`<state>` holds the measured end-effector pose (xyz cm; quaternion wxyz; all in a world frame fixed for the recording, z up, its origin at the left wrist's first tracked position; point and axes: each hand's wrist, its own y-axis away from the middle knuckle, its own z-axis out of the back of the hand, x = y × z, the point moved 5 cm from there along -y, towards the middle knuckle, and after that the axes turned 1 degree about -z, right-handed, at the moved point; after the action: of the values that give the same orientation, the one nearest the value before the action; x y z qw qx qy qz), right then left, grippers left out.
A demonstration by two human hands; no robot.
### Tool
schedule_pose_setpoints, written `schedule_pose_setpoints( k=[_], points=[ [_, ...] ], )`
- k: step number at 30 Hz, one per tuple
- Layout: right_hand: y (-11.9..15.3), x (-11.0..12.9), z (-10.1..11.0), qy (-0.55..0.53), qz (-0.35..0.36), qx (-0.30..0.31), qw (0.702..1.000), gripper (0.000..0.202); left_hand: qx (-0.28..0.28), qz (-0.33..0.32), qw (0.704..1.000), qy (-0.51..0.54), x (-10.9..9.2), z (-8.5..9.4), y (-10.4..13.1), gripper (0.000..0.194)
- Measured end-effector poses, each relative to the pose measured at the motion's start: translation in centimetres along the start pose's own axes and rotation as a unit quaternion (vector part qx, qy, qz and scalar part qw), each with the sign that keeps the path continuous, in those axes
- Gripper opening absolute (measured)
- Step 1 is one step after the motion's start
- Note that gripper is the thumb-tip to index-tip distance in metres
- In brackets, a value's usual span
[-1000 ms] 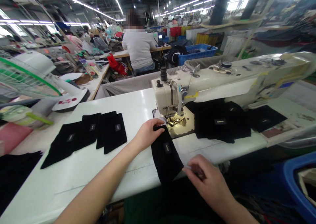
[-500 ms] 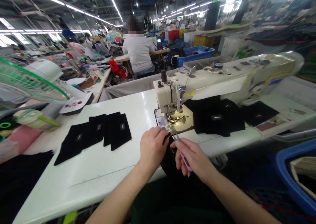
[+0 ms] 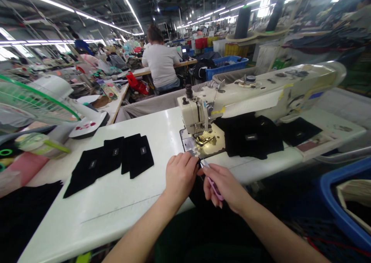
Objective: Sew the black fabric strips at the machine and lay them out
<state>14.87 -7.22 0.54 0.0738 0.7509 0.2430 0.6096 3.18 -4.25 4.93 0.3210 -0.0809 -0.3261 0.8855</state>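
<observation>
My left hand (image 3: 181, 176) is closed on the edge of a black fabric piece (image 3: 198, 195), which hangs over the front edge of the table. Pink-handled thread snips (image 3: 213, 186) rest in my right hand (image 3: 227, 181). Their blades point up toward the left fingertips, close against the cloth. Just beyond both hands stands the needle area of a sewing machine (image 3: 193, 114). Whether a thread lies between the blades is too small to see.
Black labelled pieces (image 3: 140, 160) lie overlapping on the white table (image 3: 130, 205) at left. More black fabric (image 3: 246, 143) is right of the needle. A fan (image 3: 34, 100) stands far left, a blue basket (image 3: 327, 185) at right. A person (image 3: 160, 64) sits ahead, back turned.
The snips' blades have come nearer to the left fingertips and look closer together. My left hand stays on the cloth. The whole view has shifted slightly.
</observation>
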Motion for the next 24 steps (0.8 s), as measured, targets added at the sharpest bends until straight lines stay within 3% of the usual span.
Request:
schedule_pose_setpoints(
  k=[4,6,10,13,17,21,24],
  points=[
    [0.0,0.1,-0.1,-0.008,0.002,-0.018,1.000,0.046,0.009,-0.009,1.000,0.009,-0.2,-0.2,0.1,0.012],
    [0.1,0.3,0.4,0.006,0.046,-0.064,0.997,0.048,0.029,0.003,0.999,0.026,-0.1,-0.6,0.3,0.011],
    [0.5,1.1,1.5,0.054,0.143,-0.142,0.978,0.051,0.080,0.114,0.976,0.169,1.0,-1.8,0.5,0.008],
    [0.3,0.8,2.0,0.062,0.150,-0.134,0.978,0.048,0.110,0.251,0.905,0.325,2.2,-2.8,0.8,0.010],
    [0.1,0.9,3.1,0.107,0.193,-0.178,0.959,0.035,0.147,0.392,0.774,0.475,2.8,-3.7,1.2,0.019],
    [0.5,1.5,3.8,0.177,0.219,-0.220,0.934,0.024,0.161,0.460,0.673,0.556,2.6,-3.6,1.3,0.030],
    [0.5,1.2,4.2,0.192,0.169,-0.194,0.947,0.024,0.145,0.486,0.635,0.583,2.6,-3.3,1.2,0.033]
  ],
)
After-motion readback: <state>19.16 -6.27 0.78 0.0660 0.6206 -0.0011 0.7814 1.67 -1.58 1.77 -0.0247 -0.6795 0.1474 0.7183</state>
